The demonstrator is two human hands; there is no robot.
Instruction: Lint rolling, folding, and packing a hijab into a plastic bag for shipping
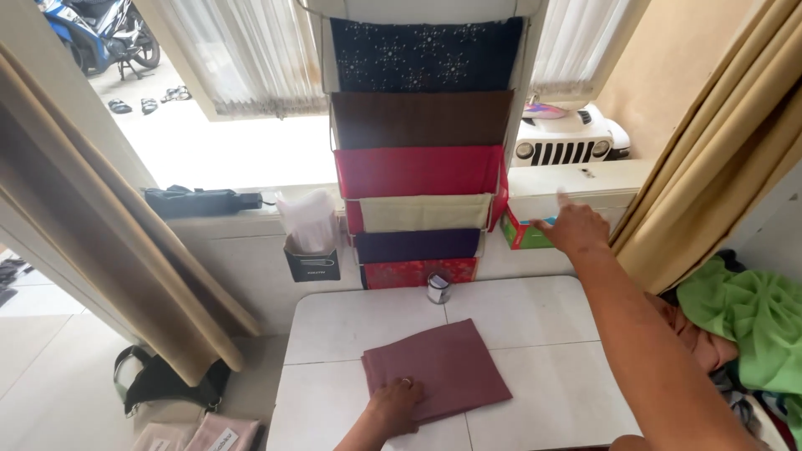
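A folded maroon cloth (443, 363) lies flat on the small white tiled table (535, 313). My left hand (394, 407) rests on the cloth's near left corner, fingers spread, with a ring on one finger. My right hand (573, 227) is stretched out to the window ledge at a green and red box (520, 236), one finger pointing up; it holds nothing that I can see. Beyond the table hangs a rack (422, 142) of folded cloths in dark blue, brown, red, cream, purple and patterned red.
A small metal cup (439, 287) stands at the table's far edge. A black holder with white plastic bags (311, 238) hangs on the wall. Tan curtains flank the window. Green and orange cloth (748, 313) is piled at right; a black bag (159, 380) lies on the floor at left.
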